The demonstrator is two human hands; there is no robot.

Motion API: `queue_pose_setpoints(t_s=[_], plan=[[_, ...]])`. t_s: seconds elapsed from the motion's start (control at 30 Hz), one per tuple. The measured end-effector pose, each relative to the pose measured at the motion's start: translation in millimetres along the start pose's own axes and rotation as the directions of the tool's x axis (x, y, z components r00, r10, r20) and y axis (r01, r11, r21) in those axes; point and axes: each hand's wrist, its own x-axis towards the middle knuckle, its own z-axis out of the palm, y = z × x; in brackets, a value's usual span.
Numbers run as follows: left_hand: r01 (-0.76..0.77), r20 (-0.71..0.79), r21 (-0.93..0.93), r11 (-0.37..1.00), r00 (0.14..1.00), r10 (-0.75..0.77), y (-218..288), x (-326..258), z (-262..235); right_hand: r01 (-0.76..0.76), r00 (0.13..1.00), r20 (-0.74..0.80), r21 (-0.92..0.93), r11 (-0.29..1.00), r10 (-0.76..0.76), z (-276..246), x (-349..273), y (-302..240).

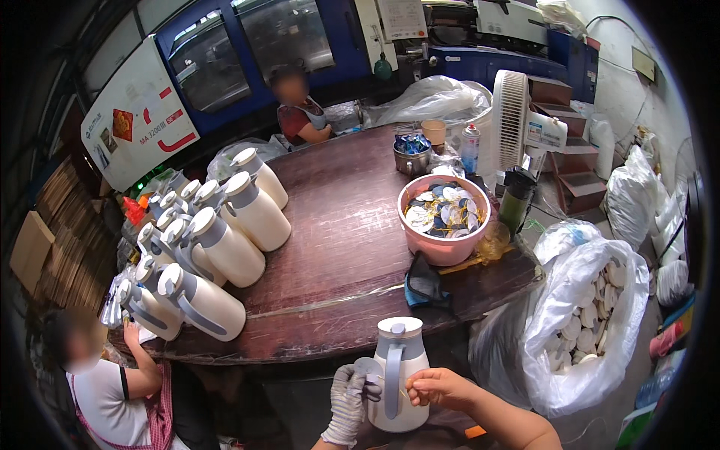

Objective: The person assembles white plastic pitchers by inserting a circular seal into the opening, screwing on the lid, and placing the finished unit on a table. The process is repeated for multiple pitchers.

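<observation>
A cream jug (409, 375) with a grey collar and grey handle (392, 382) stands upright in front of me at the table's near edge. My left hand (347, 401), in a striped knit glove, is closed on a grey round tag (367, 367) beside the handle. On the jug's other side my bare right hand (442, 389) pinches a thin yellow string (405, 391) close to the handle. How the string joins the tag is too small to make out. A pink bucket (442, 250) farther back holds many round white and dark tags with yellow strings.
Several like jugs (229, 247) crowd the table's left side. Dark cloth (427, 285), a dark-lidded bottle (517, 199), a metal pot (412, 160) and a fan (510, 120) stand or lie around the bucket. A plastic sack (536, 375) of white discs is at right. Co-workers sit left and beyond.
</observation>
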Motion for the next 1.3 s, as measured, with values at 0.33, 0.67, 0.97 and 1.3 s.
queue_pose_setpoints(t_s=[0.33, 0.67, 0.97, 1.3], plan=[[-0.721, 0.482, 0.648, 0.246, 0.638, 0.601, 46, -27, 13, 0.225, 0.974, 0.019, -0.253, 0.941, -0.228, 54, 7, -23], [-0.707, 0.493, 0.657, 0.261, 0.665, 0.56, 46, -35, 6, 0.095, 0.995, 0.067, -0.437, 0.894, -0.073, 57, -11, -30], [-0.3, 0.225, 0.267, 0.916, 0.944, 0.243, -3, -37, -6, 0.298, 0.888, 0.102, -0.87, 0.392, -0.449, 63, -5, -24], [0.115, 0.103, 0.001, 0.993, 0.988, -0.114, 29, -22, -7, 0.259, 0.679, 0.03, -0.945, 0.202, -0.733, 46, 1, -51]])
